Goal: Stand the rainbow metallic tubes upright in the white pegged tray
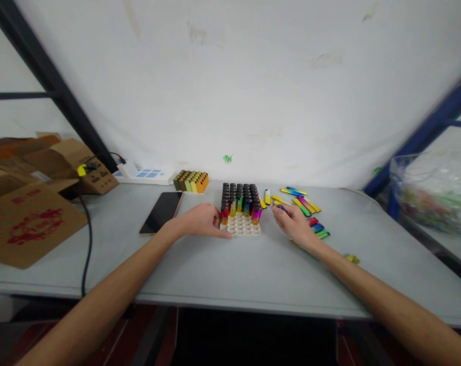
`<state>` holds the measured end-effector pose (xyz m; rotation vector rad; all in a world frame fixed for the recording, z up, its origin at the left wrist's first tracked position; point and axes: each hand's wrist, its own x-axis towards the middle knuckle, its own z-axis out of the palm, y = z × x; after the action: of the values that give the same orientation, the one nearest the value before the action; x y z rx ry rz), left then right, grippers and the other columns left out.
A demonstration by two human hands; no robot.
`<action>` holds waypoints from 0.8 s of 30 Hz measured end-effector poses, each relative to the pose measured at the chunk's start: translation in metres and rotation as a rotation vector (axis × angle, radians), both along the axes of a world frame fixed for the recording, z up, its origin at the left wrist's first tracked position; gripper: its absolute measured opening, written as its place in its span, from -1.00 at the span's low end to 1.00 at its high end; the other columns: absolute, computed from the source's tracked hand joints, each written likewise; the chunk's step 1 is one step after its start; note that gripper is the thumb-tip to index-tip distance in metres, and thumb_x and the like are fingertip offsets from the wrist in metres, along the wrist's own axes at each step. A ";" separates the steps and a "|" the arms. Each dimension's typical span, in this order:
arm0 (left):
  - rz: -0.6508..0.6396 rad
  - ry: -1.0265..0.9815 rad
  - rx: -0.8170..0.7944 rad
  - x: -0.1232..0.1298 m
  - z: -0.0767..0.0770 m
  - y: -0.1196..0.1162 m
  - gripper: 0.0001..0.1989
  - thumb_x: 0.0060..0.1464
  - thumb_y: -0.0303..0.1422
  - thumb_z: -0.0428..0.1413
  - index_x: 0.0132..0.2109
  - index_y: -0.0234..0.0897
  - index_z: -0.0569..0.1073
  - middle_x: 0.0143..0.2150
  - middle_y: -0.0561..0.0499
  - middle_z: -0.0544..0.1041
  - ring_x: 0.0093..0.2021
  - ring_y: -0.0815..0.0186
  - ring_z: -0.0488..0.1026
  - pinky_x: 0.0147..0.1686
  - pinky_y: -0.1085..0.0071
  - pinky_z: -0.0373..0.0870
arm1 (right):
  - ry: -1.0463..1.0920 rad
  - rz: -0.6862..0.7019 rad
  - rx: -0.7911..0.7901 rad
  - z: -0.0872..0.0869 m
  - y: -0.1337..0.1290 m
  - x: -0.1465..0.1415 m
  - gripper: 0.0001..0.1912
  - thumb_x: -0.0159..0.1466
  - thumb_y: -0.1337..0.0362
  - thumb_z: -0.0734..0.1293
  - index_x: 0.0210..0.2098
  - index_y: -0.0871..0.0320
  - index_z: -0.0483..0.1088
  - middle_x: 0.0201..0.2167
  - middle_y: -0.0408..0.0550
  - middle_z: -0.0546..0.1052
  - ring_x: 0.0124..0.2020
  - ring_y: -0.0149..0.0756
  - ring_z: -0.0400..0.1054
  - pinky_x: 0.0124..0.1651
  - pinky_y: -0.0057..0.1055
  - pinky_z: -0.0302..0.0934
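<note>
- Left hand (202, 219) at the left edge of the white tray (241, 230), thumb by its near corner; fingers partly hidden, we can't tell if they grip
- Right hand (294, 223) right of the tray, fingertips pinched on a small dark-blue item (280, 207), mostly covered, we can't make out what
- Upright lighters (240, 189) in the tray's far rows, front ones masking those behind
- Loose lighters (302, 207) on the counter (230, 274), some blocked by the right hand
- Plastic bag (436, 188) cut off at right, contents blurred
</note>
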<state>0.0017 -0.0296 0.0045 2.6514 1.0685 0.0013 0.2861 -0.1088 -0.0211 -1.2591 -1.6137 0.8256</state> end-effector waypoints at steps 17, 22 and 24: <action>-0.007 0.010 0.014 0.001 0.001 -0.001 -0.38 -0.08 0.27 0.13 -0.59 -0.24 0.39 -0.61 0.04 0.45 -0.56 0.33 0.33 -0.48 0.38 0.12 | -0.141 0.028 0.151 0.015 -0.009 -0.004 -0.63 0.42 -0.08 0.18 -0.26 0.10 0.29 -0.56 -0.25 0.27 -0.55 -0.41 0.14 -0.47 -0.44 0.06; -0.018 -0.020 0.010 0.000 0.000 0.000 -0.37 -0.09 0.28 0.13 -0.61 -0.23 0.38 -0.63 0.03 0.43 -0.58 0.34 0.31 -0.49 0.38 0.12 | -0.265 0.090 0.288 0.031 -0.007 0.001 -0.68 0.44 0.01 0.19 -0.21 0.11 0.38 -0.38 -0.09 0.46 -0.34 -0.30 0.34 -0.23 -0.35 0.24; -0.016 -0.016 0.004 0.000 0.000 -0.001 -0.36 -0.08 0.28 0.13 -0.62 -0.23 0.37 -0.64 0.03 0.42 -0.59 0.34 0.30 -0.51 0.37 0.11 | -0.311 0.094 0.393 0.041 -0.002 0.000 -0.70 0.40 0.02 0.25 -0.19 0.11 0.45 -0.25 0.00 0.50 -0.20 -0.22 0.38 -0.11 -0.29 0.27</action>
<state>0.0021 -0.0302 0.0041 2.6586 1.0425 0.0216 0.2864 -0.1109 0.0199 -1.0695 -1.9802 0.3481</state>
